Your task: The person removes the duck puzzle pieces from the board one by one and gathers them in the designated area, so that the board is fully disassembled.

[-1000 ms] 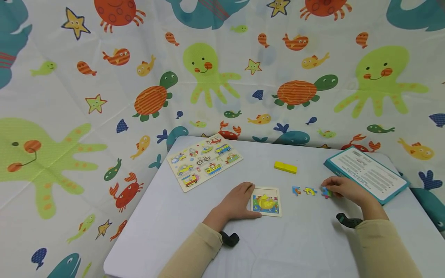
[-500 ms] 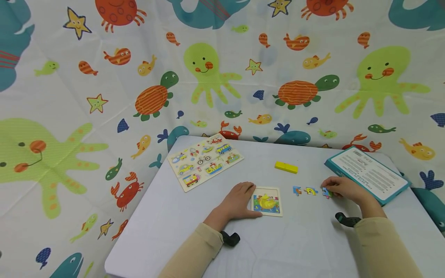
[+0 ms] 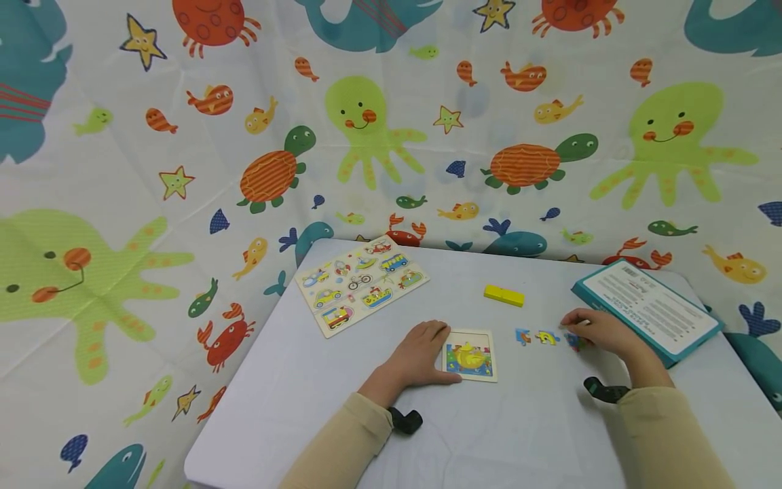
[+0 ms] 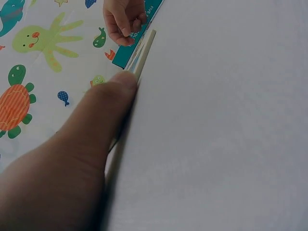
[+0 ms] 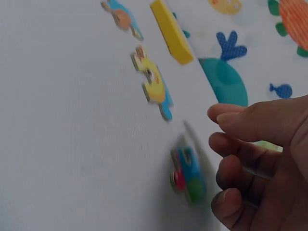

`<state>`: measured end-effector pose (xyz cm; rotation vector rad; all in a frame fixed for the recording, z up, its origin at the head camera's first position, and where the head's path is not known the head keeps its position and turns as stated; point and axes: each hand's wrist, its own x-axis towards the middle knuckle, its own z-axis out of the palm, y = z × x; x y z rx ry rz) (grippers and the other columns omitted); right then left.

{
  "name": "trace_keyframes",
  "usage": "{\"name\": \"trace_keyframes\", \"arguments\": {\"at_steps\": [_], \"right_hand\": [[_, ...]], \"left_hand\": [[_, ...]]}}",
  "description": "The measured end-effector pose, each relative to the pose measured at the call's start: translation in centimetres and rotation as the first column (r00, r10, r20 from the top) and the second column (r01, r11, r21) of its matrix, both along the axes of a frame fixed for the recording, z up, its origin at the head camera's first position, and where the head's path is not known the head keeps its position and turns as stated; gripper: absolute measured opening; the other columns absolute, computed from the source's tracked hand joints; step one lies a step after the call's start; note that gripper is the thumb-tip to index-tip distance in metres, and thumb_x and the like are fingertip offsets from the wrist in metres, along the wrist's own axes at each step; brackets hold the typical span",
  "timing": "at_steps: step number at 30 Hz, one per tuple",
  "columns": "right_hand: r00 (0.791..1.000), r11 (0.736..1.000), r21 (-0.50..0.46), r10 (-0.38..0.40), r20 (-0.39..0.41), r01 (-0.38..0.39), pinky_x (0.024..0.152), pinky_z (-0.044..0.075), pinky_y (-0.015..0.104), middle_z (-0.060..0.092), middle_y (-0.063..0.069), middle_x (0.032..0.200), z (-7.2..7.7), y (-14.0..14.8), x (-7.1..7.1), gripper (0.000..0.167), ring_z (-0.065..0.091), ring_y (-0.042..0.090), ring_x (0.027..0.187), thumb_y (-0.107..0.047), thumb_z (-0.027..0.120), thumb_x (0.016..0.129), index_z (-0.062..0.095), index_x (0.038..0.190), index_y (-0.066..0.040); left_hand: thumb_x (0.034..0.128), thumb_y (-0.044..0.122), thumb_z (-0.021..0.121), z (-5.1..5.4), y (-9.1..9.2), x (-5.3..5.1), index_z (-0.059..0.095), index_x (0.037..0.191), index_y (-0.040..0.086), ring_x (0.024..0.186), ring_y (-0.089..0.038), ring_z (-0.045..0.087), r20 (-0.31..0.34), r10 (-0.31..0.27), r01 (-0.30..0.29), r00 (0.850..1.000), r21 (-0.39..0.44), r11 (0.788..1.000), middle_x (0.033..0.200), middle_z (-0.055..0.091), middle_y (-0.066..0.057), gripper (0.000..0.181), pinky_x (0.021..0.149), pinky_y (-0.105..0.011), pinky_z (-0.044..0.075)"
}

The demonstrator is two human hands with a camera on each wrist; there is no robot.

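The small square puzzle board (image 3: 492, 353) with a yellow duck picture lies flat. My left hand (image 3: 408, 354) grips it from the left, fingers at the top corner and thumb (image 4: 115, 91) along the near edge. To its right lie three loose pieces in a row: an orange-and-blue piece (image 3: 523, 337), a yellow one (image 3: 547, 337) and a blue, green and pink one (image 5: 191, 175). My right hand (image 3: 605, 333) hovers beside the last, partly covering it in the head view. In the right wrist view its loosely bent fingers (image 5: 228, 171) hold nothing, apart from the piece.
Behind the pieces lies a yellow block (image 3: 504, 295). A larger board with vehicle pictures (image 3: 360, 282) is at the back left. On the right, beyond my right hand, rests a teal-edged box (image 3: 647, 309). A sea-animal cloth (image 3: 427, 68) hangs behind the white table (image 3: 275, 407).
My right hand has let go of the blue, green and pink piece, its fingertips shifting slightly left above it. My left hand and the duck board hold their place.
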<state>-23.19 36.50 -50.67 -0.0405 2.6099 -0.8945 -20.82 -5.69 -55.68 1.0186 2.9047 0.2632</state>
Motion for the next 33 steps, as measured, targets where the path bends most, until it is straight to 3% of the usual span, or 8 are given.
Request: {"name": "trace_keyframes", "arguments": {"at_steps": [9,14,24,33], "right_hand": [[0.996,0.999,0.013,0.044,-0.072,-0.043,0.068,0.050,0.032,0.058,0.018,0.126,1.6,-4.1,0.3,0.030,0.053,0.029,0.099,-0.028,0.053,0.102,0.061,0.124,-0.010],[0.994,0.998,-0.013,0.060,-0.088,-0.062,0.068,0.052,0.033,0.059,0.015,0.123,2.2,-7.3,0.4,0.030,0.054,0.028,0.098,-0.027,0.055,0.101,0.061,0.125,-0.011],[0.972,0.984,-0.065,0.154,-0.178,-0.168,0.073,0.051,0.030,0.064,0.006,0.111,1.9,-13.8,1.1,0.022,0.055,0.022,0.092,-0.019,0.057,0.100,0.065,0.119,-0.011],[0.962,0.959,-0.133,0.229,-0.145,-0.249,0.076,0.051,0.030,0.063,0.003,0.109,0.8,-18.0,1.4,0.020,0.056,0.019,0.087,-0.020,0.057,0.100,0.066,0.116,-0.014]], "left_hand": [[0.0782,0.086,0.047,0.1,0.1,0.0,0.026,0.157,0.015,0.148,-0.017,0.025,0.008,-0.006,0.006,1.000,0.002,1.000,0.160,0.029,0.001,0.108,0.125,-0.035,0.018],[0.0779,0.086,0.047,0.0,0.1,-0.1,0.027,0.157,0.015,0.147,-0.017,0.026,-0.004,-0.008,0.008,1.000,0.008,1.000,0.159,0.030,0.001,0.108,0.125,-0.035,0.019],[0.0776,0.086,0.047,-0.2,0.1,-0.3,0.028,0.157,0.016,0.146,-0.016,0.027,-0.012,-0.006,0.006,1.000,0.016,1.000,0.158,0.032,0.001,0.108,0.124,-0.036,0.020],[0.0769,0.088,0.044,-0.3,0.0,-0.3,0.029,0.157,0.015,0.147,-0.017,0.028,-0.021,-0.009,0.009,1.000,0.011,1.000,0.158,0.032,0.001,0.109,0.124,-0.038,0.021]]}}
